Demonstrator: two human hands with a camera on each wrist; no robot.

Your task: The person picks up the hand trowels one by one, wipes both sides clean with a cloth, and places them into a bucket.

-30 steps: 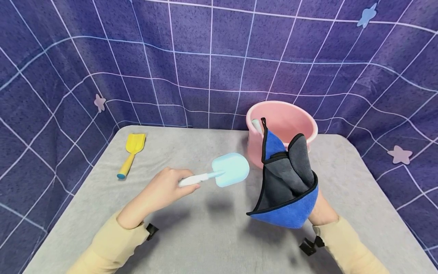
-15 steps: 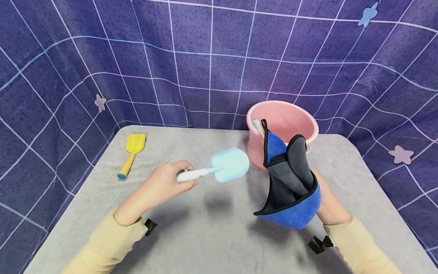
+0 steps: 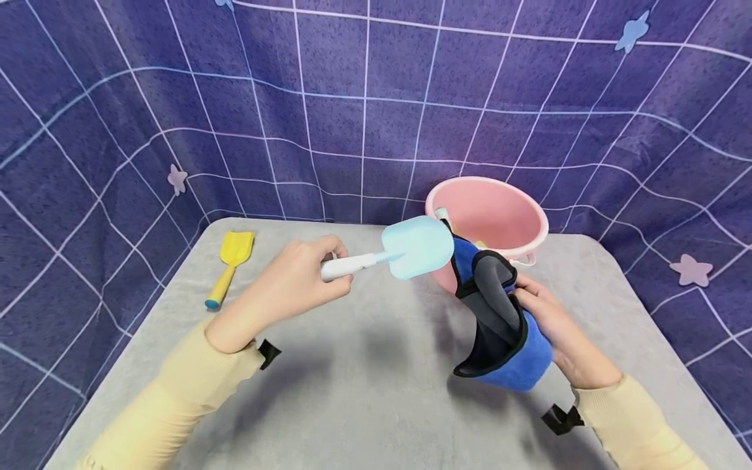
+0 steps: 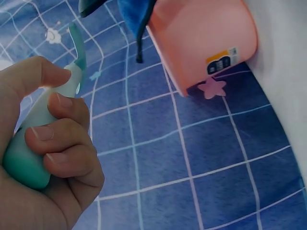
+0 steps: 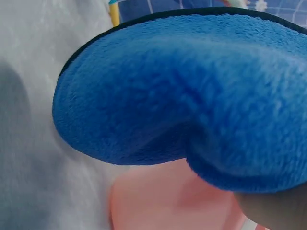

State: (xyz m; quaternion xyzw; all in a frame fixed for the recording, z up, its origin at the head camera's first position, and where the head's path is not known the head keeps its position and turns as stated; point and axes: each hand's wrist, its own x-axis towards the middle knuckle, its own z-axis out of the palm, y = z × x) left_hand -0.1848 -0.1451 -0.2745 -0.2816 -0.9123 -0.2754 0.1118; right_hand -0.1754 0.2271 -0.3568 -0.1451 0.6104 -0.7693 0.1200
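Note:
My left hand grips the white handle of a toy shovel with a light blue blade. In the left wrist view, curled fingers wrap that handle, and its green butt end shows. The blade is held up, its far edge overlapping the bucket and the cloth's top corner in the head view; I cannot tell whether they touch. On the right, my right hand holds a folded cloth, blue outside, dark grey inside, with black edging. The cloth hangs in front of the pink bucket and covers part of its wall. Blue plush fills the right wrist view.
A yellow toy shovel with a blue handle end lies at the table's left. Something whitish shows at the bucket's left inner rim. Purple-blue grid fabric with star shapes encloses the grey tabletop at the back and sides.
My left hand has raised the shovel and shifted it right, towards the cloth. The right hand has moved slightly right; the cloth has turned and folded closer, and more of the fingers show.

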